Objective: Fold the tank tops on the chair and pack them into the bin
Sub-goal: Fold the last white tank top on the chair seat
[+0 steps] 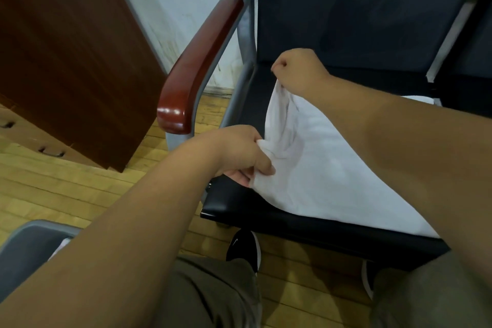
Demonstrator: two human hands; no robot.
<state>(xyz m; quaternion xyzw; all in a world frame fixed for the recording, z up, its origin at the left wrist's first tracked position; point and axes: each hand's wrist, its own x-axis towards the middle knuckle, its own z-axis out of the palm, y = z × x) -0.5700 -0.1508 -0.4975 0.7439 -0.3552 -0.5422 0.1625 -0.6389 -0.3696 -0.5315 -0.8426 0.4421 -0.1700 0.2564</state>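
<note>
A white tank top (324, 168) lies spread over the black seat of the chair (266, 216). My left hand (239, 152) pinches the cloth's near left edge between thumb and fingers. Farther back, near the seat's rear, my right hand (298, 69) grips the cloth's far left edge and lifts it a little off the seat. My right forearm hides the right part of the tank top. The grey bin (29, 245) shows at the lower left, with something white just visible inside it.
The chair has a reddish wooden armrest (197, 69) on a grey frame at its left. A dark brown cabinet (66, 48) stands on the wooden floor to the left. My black shoes (243, 247) sit under the seat's front edge.
</note>
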